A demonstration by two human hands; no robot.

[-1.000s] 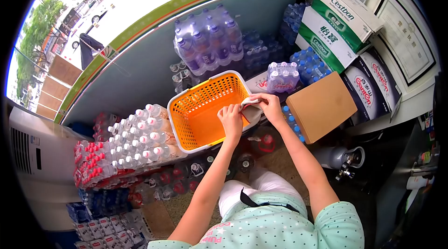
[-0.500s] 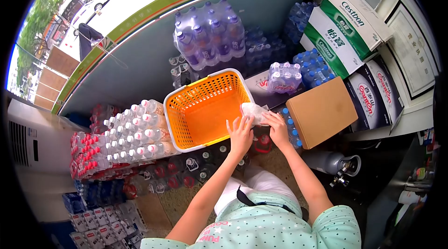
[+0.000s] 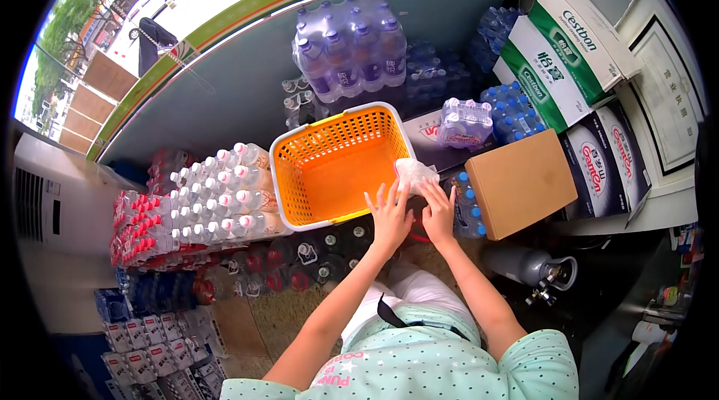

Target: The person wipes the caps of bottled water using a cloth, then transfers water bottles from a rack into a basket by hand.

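A yellow-orange plastic basket (image 3: 341,204) with a pale grey rim sits tilted in front of me, its inside bare. At its right corner lies a small crumpled white thing (image 3: 414,173), a cloth or a bag; I cannot tell which. My left hand (image 3: 390,219) is beside the basket's near right edge, its fingers spread and the fingertips close to the white bundle. My right hand (image 3: 440,214) is just right of it, fingers stretched out and fingertips at the bundle's lower edge. Neither hand is visibly wrapped around anything.
Packed water bottles (image 3: 225,194) stand left of the basket, and a purple-capped bottle pack (image 3: 350,52) stands behind it. A brown cardboard box (image 3: 522,184) is at the right, near Cestbon cartons (image 3: 554,52). A grey gas cylinder (image 3: 517,264) lies lower right. Dark bottles (image 3: 329,254) line the near side.
The view has shifted slightly. The white bundle looks more bunched up at the basket's corner. My right hand's fingers have drawn a little down and back from it; my left hand stays spread.
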